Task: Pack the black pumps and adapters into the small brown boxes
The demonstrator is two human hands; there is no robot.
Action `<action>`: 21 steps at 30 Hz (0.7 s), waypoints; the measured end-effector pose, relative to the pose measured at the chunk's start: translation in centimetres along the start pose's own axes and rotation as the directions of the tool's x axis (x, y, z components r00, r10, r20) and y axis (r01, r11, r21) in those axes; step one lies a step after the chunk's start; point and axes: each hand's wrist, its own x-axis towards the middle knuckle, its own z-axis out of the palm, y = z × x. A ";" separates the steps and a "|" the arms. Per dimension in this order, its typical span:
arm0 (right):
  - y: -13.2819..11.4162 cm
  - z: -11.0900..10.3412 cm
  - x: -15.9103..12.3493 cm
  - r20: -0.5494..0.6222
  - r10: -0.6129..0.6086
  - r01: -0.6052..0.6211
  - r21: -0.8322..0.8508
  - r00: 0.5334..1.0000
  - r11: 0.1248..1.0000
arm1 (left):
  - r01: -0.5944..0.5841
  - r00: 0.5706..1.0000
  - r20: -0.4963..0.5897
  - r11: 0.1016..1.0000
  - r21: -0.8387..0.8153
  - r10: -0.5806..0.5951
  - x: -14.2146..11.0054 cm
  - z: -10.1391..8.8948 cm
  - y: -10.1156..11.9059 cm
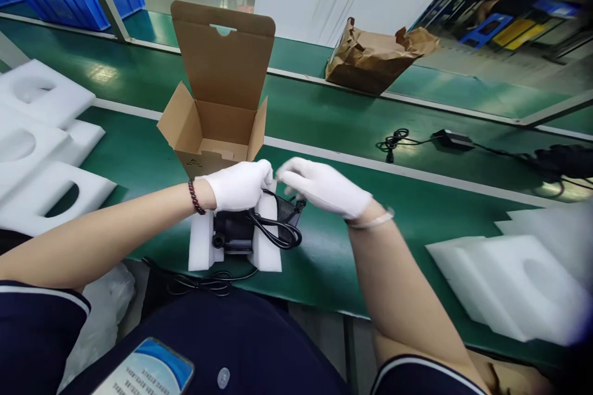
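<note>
Showing our gloved left hand (238,185), fingers (264,171) together and resting on a foam end-cap (266,228), the right hand (324,188) curled just beside it, holding nothing; the black device (234,231) sits between end-caps (wedged against shifting) on the green tabletop (324,259).

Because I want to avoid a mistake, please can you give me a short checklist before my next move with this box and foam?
1. Box open, flaps up: ok.
2. Black device between foam blocks: ok.
3. Black cable looped over the device: cannot tell if secured.
4. Second cable below the foam: cannot tell if attached.
5. Left hand and right hand wearing white gloves: ok.
</note>
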 end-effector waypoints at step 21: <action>2.0 4.9 -8.2 -0.053 -0.225 0.223 -0.039 0.973 0.974 | 0.046 0.988 0.123 0.934 0.353 -0.096 1.2 2.1 0.0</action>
